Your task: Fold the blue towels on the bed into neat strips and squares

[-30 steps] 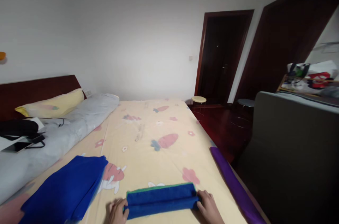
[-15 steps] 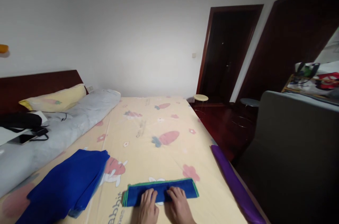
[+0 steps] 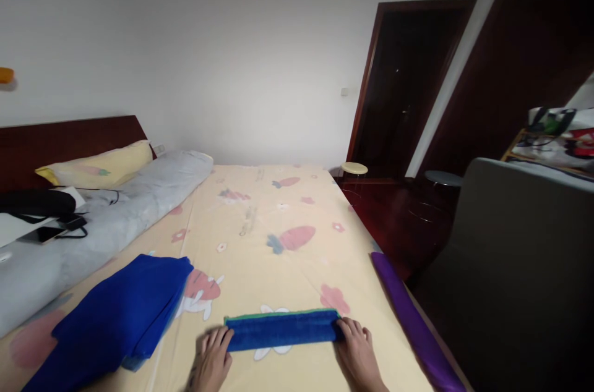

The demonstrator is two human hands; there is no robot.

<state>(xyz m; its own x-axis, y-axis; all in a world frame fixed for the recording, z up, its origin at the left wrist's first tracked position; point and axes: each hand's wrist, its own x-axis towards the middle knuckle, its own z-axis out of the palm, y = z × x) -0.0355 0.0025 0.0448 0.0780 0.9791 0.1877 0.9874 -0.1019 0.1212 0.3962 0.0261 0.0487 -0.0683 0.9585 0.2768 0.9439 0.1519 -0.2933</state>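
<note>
A long, narrow folded blue towel (image 3: 283,330), plush with a green edge, lies on the near part of the bed (image 3: 260,237). The left hand (image 3: 214,362) and right hand (image 3: 356,352) rest flat, fingers spread, touching its two ends. A loose blue cloth pile (image 3: 116,318) lies to the left.

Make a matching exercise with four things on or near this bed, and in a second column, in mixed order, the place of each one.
Things:
1. folded blue towel
2. stack of blue cloths
3. purple roll
4. yellow pillow

Places:
A. along the bed's right edge
B. by the dark headboard
C. between the left hand and the right hand
D. on the sheet, left of the hands

Pairs: 1-C, 2-D, 3-A, 4-B
</note>
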